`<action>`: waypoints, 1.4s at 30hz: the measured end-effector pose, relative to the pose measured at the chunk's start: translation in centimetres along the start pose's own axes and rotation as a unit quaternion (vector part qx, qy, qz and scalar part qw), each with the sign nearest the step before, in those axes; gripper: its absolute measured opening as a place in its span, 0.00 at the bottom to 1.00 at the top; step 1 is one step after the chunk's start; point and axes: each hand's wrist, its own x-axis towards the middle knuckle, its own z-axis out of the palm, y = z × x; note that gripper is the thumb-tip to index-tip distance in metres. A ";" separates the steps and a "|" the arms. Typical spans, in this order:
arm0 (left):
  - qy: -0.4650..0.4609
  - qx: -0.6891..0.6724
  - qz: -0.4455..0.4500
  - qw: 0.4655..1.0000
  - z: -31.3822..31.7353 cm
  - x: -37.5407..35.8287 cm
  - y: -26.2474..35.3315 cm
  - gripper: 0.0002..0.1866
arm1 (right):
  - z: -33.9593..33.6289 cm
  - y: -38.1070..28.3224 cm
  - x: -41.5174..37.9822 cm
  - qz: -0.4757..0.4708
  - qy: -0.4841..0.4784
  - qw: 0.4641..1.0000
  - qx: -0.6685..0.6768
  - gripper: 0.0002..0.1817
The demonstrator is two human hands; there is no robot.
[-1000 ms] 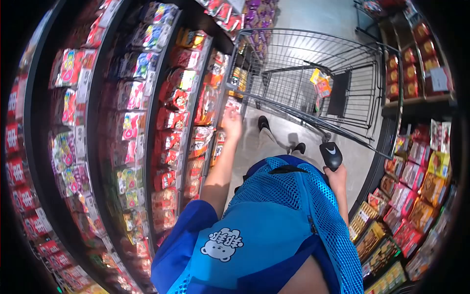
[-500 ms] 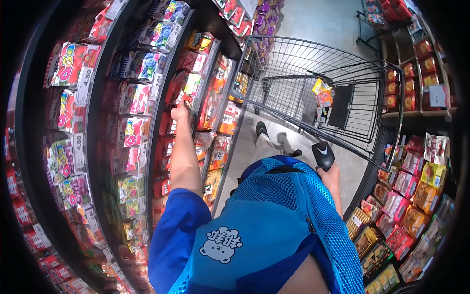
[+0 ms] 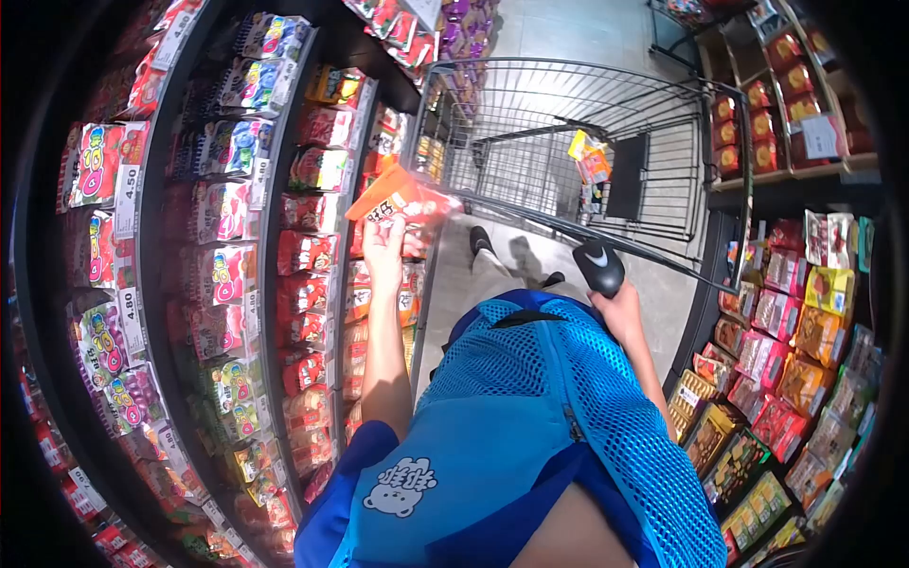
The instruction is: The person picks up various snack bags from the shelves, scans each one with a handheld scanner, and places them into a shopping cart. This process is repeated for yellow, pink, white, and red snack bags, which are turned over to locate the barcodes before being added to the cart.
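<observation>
My left hand [image 3: 383,251] is closed on an orange-red snack bag [image 3: 396,193] with white lettering and a clear, blurred end. It holds the bag up in front of the left shelf, near the cart's handle side. My right hand [image 3: 620,308] is wrapped round a black rounded object [image 3: 598,269] with a white swoosh; its exact kind does not show. Just beyond that object runs the handle bar [image 3: 530,220] of a black wire shopping cart [image 3: 511,104]. Inside the cart lies a yellow-and-orange packet [image 3: 591,157].
On my left, tiered shelves hold rows of candy bags [image 3: 227,208] with price tags [image 3: 129,201]. Packaged snacks [image 3: 778,364] fill a low display at right, below stacked red packs [image 3: 763,125]. A blue mesh bag [image 3: 530,379] hangs across my front. Grey floor [image 3: 568,36] lies beyond the cart.
My left hand has come off the shelf and moved right, now holding up the orange-red snack bag. The view has shifted, and my right hand still grips the black object.
</observation>
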 end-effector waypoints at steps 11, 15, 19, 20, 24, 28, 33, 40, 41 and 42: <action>-0.310 -0.375 -0.189 0.853 17.0 -5.7 0.6 0.30 | -3.7 -10.5 -0.9 -0.162 -0.120 0.941 0.272 0.16; -0.344 -0.405 -0.225 0.817 20.2 -6.0 -0.2 0.26 | -4.5 -9.5 -2.1 -0.167 -0.161 0.871 0.434 0.29; -0.325 -0.377 -0.236 0.834 21.1 -6.2 -1.9 0.28 | -5.7 -8.1 -2.8 -0.178 -0.143 0.870 0.436 0.29; -0.332 -0.381 -0.234 0.831 21.6 -6.3 -1.8 0.29 | -6.6 -8.6 -3.3 -0.158 -0.133 0.878 0.431 0.30; -0.187 -0.343 -0.301 0.870 23.1 -8.9 0.3 0.35 | -6.7 -7.1 -2.9 -0.157 -0.073 0.878 0.446 0.29; -0.291 -0.370 -0.301 0.829 23.9 -11.2 2.1 0.38 | -6.0 -5.9 -2.0 -0.204 -0.001 0.846 0.492 0.25; -0.333 -0.152 -0.172 0.914 23.5 -12.2 1.2 0.29 | -5.6 -5.7 -1.8 -0.211 -0.001 0.841 0.499 0.23; -0.306 -0.126 -0.175 0.927 23.0 -11.4 0.6 0.30 | -6.4 -3.8 -1.0 -0.177 0.103 0.934 0.291 0.23; -0.301 -0.125 -0.159 0.932 22.9 -11.1 0.4 0.30 | -7.3 -3.2 -1.0 -0.162 0.124 0.944 0.261 0.23; -0.294 -0.123 -0.142 0.937 22.7 -10.8 0.1 0.31 | -7.0 -0.4 0.3 -0.137 0.175 0.957 0.184 0.22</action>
